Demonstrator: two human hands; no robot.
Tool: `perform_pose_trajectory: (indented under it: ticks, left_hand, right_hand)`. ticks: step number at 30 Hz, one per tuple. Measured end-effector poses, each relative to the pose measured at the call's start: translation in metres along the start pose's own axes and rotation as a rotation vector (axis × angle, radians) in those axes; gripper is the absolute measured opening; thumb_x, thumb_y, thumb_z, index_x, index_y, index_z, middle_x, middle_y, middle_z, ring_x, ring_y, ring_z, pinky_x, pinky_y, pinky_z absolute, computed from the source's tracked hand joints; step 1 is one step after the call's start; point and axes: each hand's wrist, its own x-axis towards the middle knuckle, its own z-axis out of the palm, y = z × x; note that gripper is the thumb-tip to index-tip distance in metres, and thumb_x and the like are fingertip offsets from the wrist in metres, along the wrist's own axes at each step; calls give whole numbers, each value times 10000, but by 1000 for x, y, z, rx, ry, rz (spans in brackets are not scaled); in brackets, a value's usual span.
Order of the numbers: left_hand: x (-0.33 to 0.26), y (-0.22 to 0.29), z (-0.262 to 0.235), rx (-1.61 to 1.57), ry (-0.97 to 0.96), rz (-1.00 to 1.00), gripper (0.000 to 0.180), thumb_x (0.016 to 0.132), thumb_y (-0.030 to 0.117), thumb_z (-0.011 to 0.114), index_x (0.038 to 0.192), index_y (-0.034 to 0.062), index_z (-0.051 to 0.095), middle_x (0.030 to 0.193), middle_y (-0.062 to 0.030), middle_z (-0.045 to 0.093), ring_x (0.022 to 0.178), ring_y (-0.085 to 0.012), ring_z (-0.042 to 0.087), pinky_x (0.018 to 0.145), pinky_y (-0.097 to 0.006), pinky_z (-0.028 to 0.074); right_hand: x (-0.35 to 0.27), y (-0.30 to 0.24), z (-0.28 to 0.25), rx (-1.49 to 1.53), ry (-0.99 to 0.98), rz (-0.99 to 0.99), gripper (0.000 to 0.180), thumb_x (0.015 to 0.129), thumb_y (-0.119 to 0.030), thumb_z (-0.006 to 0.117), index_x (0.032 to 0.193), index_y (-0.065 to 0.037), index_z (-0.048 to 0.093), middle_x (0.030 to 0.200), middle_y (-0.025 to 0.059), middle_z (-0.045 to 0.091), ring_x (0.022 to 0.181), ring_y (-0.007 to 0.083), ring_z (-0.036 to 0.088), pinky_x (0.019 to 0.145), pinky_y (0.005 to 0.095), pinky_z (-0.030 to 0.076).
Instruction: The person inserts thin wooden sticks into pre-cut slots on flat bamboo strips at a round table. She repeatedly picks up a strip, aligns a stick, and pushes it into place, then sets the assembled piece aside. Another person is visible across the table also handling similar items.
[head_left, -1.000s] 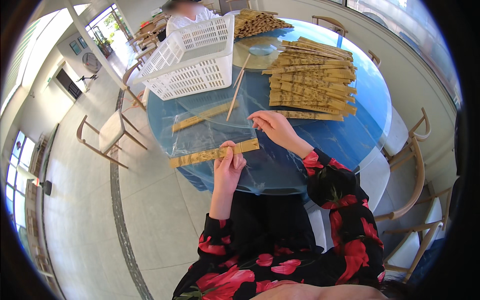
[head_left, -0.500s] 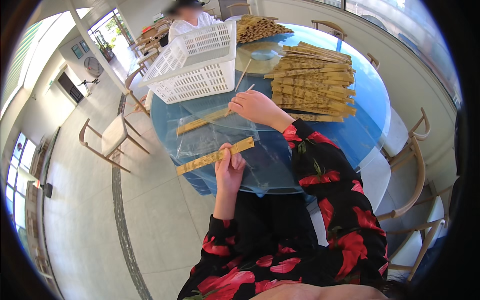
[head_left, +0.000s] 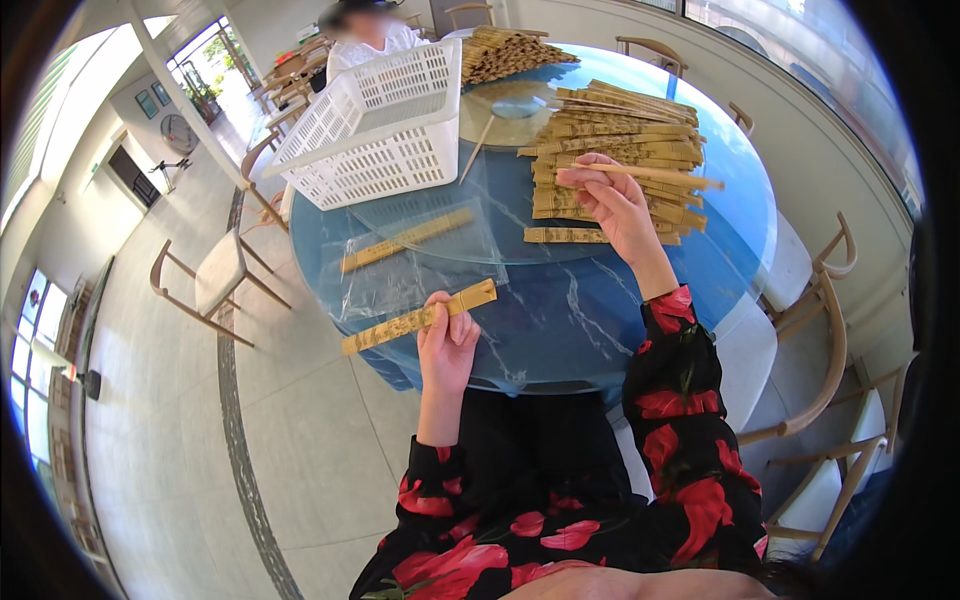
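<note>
My left hand [head_left: 448,342] pinches a flat yellow strip [head_left: 385,329] with dark mottled markings, held slantwise above the table's near edge. To the right, my right hand [head_left: 622,205] is raised palm up, its thumb and fingers closed on a slim pale wooden stick [head_left: 690,180] that points rightward. That hand is in front of a large pile of similar yellow strips [head_left: 570,150]. A clear plastic bag [head_left: 480,245] lies beyond my left hand, with another yellow strip [head_left: 410,240] on or inside it; I cannot tell which.
A white perforated plastic basket [head_left: 385,165] stands at the table's far left. Beside it lies a thin stick [head_left: 478,148]. A second strip pile [head_left: 510,55] sits at the back, near another person [head_left: 370,40]. The round blue table [head_left: 570,340] is ringed by wooden chairs [head_left: 225,270].
My right hand has swung right, from beside the plastic bag to the front of the pile, carrying the wooden stick. My left hand keeps its strip in nearly the same place.
</note>
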Motion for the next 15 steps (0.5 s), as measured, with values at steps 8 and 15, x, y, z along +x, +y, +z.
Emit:
perform_pose_trajectory:
  ticks: [8,15]
  left_hand:
    - [-5,-2,5,86,60,89,169,1065,187,442,1167,71,513,684,24,350,625,-89,339,580,-249,303]
    - [-7,-1,8,105,59,98,170,1067,188,435,1167,69,505,682,24,351,623,-86,344,579,-248,306]
  right_hand:
    - [-41,40,12,-69,-265,208,182,1020,-187,446,943,-60,552,652,5,512,580,68,462,548,217,336]
    - [-52,45,21,19,-319,337,100,1001,-159,450,940,-87,484,697,20,516,596,83,487,547,216,336]
